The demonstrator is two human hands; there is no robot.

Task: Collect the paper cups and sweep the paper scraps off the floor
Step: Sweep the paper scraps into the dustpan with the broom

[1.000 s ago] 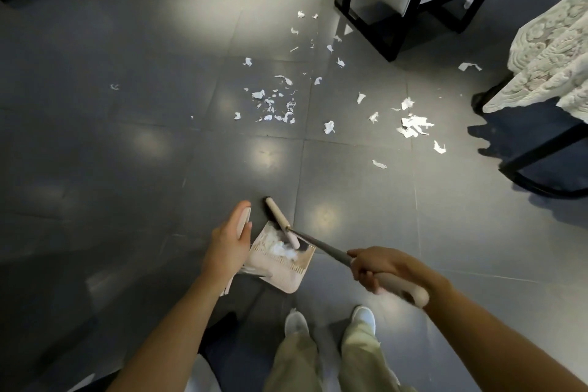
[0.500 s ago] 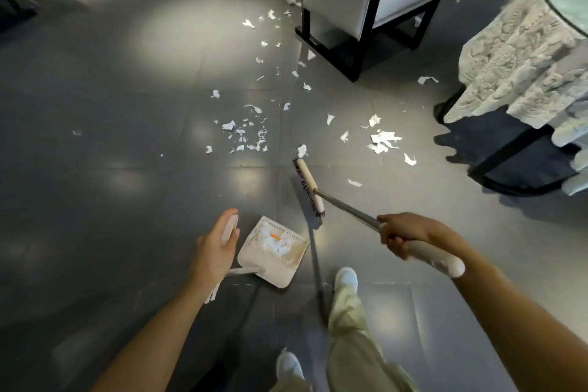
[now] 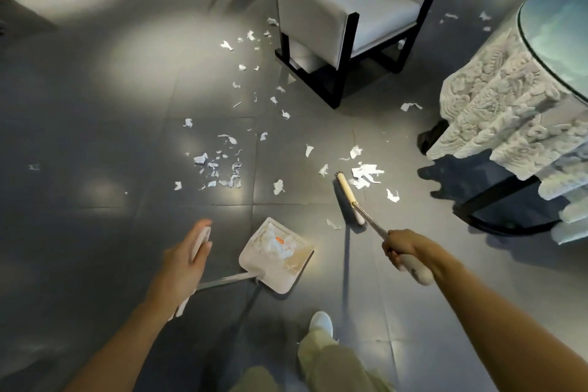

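Observation:
White paper scraps (image 3: 219,165) lie scattered over the dark tiled floor, with a bigger clump (image 3: 366,173) toward the right. My right hand (image 3: 402,247) grips the broom handle, and the broom head (image 3: 348,197) rests on the floor just left of that clump. My left hand (image 3: 186,259) holds the white grip of the dustpan handle. The beige dustpan (image 3: 278,254) sits on the floor between my hands and holds some swept scraps. No paper cup is in view.
A grey chair (image 3: 337,19) with a black frame stands behind the scraps. At the right stands a round table (image 3: 521,118) with a white lace cloth and black legs. More scraps lie past the chair. My foot (image 3: 321,323) is on the floor below the dustpan.
The broom head left the dustpan and swung forward and right to the larger clump of scraps. I stepped forward, and the dustpan stays in my left hand.

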